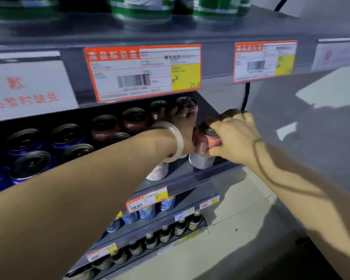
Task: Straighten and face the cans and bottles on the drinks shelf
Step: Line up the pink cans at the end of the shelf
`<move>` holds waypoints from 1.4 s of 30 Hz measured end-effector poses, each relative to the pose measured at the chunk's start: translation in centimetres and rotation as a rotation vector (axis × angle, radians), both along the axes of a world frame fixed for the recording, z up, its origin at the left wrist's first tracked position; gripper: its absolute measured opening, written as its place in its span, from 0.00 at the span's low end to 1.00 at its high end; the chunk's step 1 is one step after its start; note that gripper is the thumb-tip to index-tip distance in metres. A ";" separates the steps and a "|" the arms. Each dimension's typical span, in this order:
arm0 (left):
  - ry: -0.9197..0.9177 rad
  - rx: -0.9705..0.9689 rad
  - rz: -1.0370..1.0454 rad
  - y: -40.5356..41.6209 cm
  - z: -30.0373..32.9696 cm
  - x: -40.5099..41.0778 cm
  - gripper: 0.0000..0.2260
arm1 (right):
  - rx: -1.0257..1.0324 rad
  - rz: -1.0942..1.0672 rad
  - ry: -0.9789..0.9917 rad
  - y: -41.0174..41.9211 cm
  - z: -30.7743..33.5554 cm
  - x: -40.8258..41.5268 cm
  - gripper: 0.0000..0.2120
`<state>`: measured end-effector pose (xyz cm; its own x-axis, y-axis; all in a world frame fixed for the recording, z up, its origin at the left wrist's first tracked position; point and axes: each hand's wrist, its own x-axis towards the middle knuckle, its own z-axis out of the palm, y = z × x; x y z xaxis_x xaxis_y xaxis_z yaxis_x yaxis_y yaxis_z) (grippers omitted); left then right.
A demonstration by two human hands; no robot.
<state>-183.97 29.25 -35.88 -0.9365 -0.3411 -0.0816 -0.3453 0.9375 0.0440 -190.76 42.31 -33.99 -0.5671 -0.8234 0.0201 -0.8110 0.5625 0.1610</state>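
Both my hands reach into the drinks shelf at its right end. My right hand grips a red-and-white can at the shelf's front edge, fingers curled over its top and side. My left hand, with a pale bangle on the wrist, holds a red can farther back. More dark red cans stand in a row to the left, then blue cans. Another white-bottomed can shows under my left wrist.
The shelf above carries green cans and orange price labels along its edge. Lower shelves hold blue cans and dark bottles. Pale floor lies to the right of the shelving.
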 end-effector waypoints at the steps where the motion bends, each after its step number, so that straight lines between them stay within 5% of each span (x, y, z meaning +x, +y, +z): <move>1: 0.019 -0.038 0.014 0.0 -0.2 -0.2 0.39 | 0.003 0.019 0.007 0.0 -0.2 -0.4 0.27; 8: 0.116 0.068 -0.018 -0.6 1.7 1.1 0.12 | -0.019 0.094 0.025 -0.5 -0.7 -1.9 0.33; 19: 0.049 0.179 0.050 -0.3 2.4 1.5 0.24 | -0.143 0.099 -0.004 0.4 -1.5 -2.5 0.40; 25: 0.060 0.200 0.002 0.1 1.6 2.5 0.41 | -0.558 -0.293 -0.496 3.6 -0.9 -4.2 0.56; 28: 0.042 0.167 0.022 0.8 0.6 1.8 0.44 | -0.665 -0.339 -0.796 4.5 -3.0 -4.7 0.51; 32: 0.073 0.140 0.077 1.0 0.2 0.7 0.29 | -0.801 -0.323 -0.817 3.9 -4.9 -5.4 0.35; 35: 0.072 0.126 0.066 0.9 0.0 0.5 0.25 | -0.796 -0.311 -0.796 3.3 -5.7 -6.3 0.33; 39: 0.061 0.119 0.054 0.5 0.0 0.3 0.27 | -0.715 -0.291 -0.790 1.6 -5.8 -7.5 0.34; 42: 0.085 0.196 0.048 0.4 0.1 0.5 0.38 | -0.695 -0.264 -0.843 0.2 -5.7 -8.2 0.35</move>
<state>-183.47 29.68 -35.77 -0.9259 -0.3708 -0.0720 -0.3765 0.8907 0.2547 -198.96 42.48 -39.66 -0.7712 -0.6350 -0.0439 -0.3550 0.4863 -0.7984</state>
